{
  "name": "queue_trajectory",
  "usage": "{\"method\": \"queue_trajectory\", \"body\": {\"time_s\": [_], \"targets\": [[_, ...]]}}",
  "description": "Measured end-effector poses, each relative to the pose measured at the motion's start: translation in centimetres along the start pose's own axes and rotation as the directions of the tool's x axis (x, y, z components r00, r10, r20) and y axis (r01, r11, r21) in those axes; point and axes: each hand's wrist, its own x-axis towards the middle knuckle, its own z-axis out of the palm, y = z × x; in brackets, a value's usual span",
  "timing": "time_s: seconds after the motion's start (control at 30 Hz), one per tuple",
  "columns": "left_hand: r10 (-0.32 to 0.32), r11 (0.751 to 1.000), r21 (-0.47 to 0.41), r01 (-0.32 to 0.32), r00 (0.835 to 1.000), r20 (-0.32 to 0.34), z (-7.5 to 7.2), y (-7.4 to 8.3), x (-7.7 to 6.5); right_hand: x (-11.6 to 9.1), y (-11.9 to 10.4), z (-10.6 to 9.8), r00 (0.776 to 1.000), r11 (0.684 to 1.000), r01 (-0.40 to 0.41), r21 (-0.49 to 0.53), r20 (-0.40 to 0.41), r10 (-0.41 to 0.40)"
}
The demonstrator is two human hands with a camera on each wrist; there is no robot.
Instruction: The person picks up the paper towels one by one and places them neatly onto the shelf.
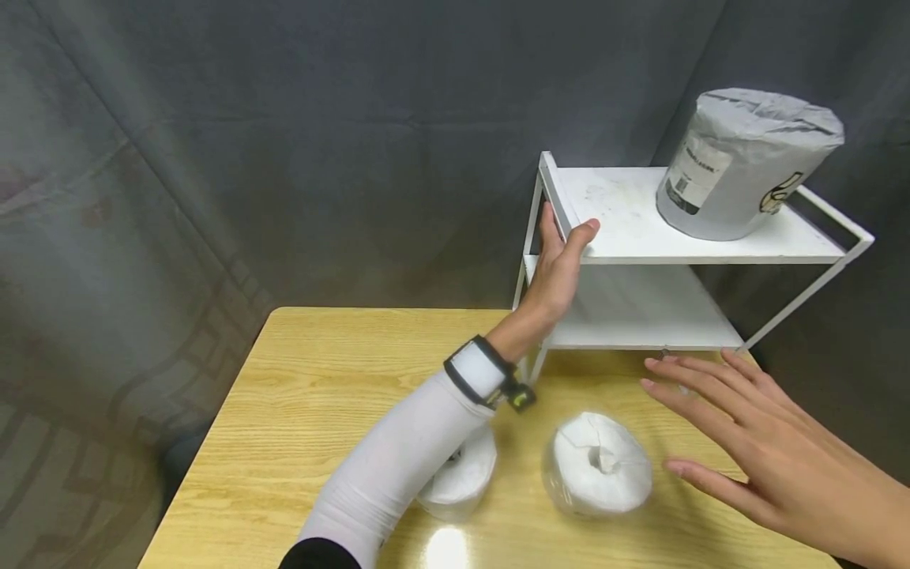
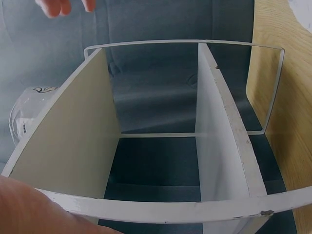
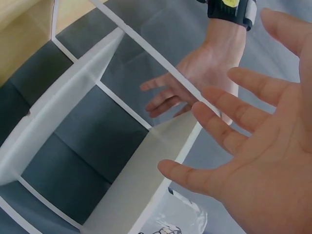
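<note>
A white two-tier shelf rack (image 1: 640, 308) stands at the table's right rear. My left hand (image 1: 558, 273) grips its left end at the upper shelf, thumb over the front corner and fingers along the outer side of the frame. In the right wrist view, the fingers of that left hand (image 3: 207, 68) show through the frame. My right hand (image 1: 753, 450) hovers in front of the rack's lower right, fingers spread, nothing in it. On the upper shelf, toward the right, a large plastic-wrapped roll (image 1: 746, 170) with a label stands tilted in the head view.
Two white paper rolls in clear wrap are on the wooden table (image 1: 341, 363). One paper roll (image 1: 604, 466) stands in front of the rack; the other roll (image 1: 465, 470) is partly hidden behind my left forearm. Grey cloth (image 1: 398, 158) hangs behind the table.
</note>
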Motion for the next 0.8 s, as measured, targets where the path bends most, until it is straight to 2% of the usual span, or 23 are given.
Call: {"method": "queue_trajectory", "body": {"time_s": [0.33, 0.8], "targets": [[0.0, 1.0, -0.005, 0.0, 1.0, 0.001, 0.0, 0.0, -0.1, -0.8, -0.6, 1.4, 1.0, 1.0, -0.001, 0.009, 0.021, 0.0], [0.012, 1.0, -0.015, -0.012, 1.0, 0.005, 0.0, -0.1, 0.1, -1.2, -0.8, 3.0, 0.999, 0.998, 0.039, 0.038, 0.005, -0.04]]}}
